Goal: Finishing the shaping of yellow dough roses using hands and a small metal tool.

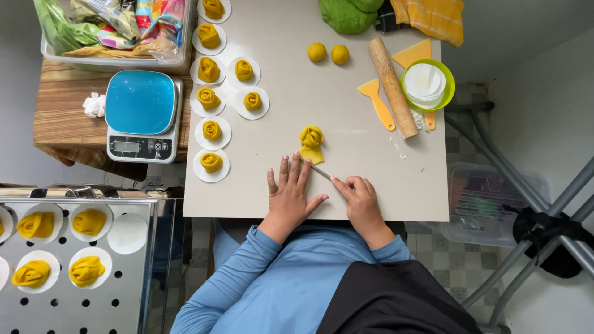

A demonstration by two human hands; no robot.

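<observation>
A yellow rose-shaped dough piece lies on the beige table, just beyond my fingertips. My left hand rests flat on the table with its fingers spread, holding nothing. My right hand grips a thin metal knife whose blade points up-left toward the base of the dough piece. Both arms wear light blue sleeves.
Several finished dough roses on white paper rounds line the table's left. Two dough balls, a wooden rolling pin, an orange scraper and a green bowl lie at the back. A blue kitchen scale and a perforated steamer tray are at left.
</observation>
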